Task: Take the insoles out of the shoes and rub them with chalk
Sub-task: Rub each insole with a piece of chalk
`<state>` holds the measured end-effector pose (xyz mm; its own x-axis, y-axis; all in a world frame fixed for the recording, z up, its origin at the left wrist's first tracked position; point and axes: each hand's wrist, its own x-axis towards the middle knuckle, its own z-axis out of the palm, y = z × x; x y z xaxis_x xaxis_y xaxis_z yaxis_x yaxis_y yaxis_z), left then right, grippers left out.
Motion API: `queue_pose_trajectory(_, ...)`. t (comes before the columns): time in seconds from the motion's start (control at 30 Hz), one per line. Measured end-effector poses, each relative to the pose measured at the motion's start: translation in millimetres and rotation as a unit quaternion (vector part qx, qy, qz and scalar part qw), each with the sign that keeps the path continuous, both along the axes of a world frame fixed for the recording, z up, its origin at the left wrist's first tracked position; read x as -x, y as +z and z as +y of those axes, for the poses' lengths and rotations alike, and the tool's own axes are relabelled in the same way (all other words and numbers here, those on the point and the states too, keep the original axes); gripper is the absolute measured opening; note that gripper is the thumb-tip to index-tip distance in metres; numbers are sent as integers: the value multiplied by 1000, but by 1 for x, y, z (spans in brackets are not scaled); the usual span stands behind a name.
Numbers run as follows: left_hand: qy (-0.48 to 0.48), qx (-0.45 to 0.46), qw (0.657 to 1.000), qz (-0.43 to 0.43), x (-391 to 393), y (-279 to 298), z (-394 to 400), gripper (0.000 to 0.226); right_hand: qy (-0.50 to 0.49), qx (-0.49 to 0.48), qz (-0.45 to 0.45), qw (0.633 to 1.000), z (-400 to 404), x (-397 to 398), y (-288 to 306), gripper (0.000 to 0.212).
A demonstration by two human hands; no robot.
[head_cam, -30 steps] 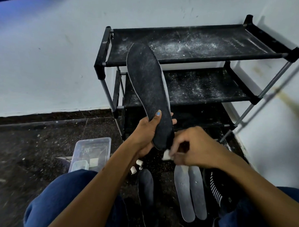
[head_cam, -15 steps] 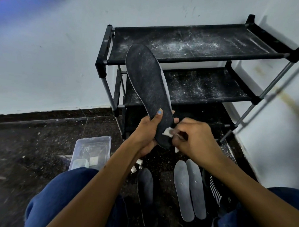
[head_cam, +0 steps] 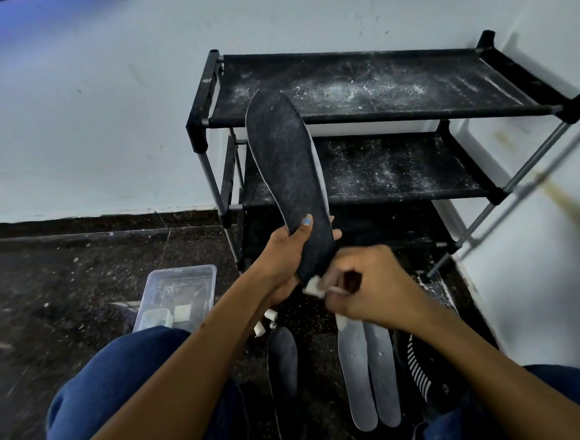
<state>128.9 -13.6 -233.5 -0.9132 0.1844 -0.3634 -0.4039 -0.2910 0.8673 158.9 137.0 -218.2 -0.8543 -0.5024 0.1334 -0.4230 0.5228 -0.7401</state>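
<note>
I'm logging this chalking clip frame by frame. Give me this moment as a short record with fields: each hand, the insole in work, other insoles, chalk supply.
left hand: grips the dark insole near its lower end, held upright
right hand: pinches a white chalk piece against the insole's bottom edge
other insoles: two grey insoles side by side on the floor
chalk supply: loose chalk bits on the floor; clear plastic box beside them
</note>
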Motion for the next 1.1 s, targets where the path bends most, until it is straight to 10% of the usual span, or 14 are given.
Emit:
queue_pose_trajectory(0.2,-3,10,1000,-13,-6,2,8,38,-204,37,153,966,2,12,0,16)
queue_pose_trajectory(0.37,-9,-8,1000,-9,-4,0,7,33,-48,-38,117,991,-7,0,-8,11)
queue_pose_trajectory(0.53,-8,-16,1000,1,-4,-2,6,33,-179,-29,159,970,-1,8,-8,13)
queue_pose_trajectory(0.67,2,-12,1000,0,-4,-4,6,34,-26,-43,105,993,-13,-7,-10,9)
queue_pose_trajectory(1.1,-1,-17,1000,17,-2,-3,2,33,-141,-103,91,980,-4,2,-9,10)
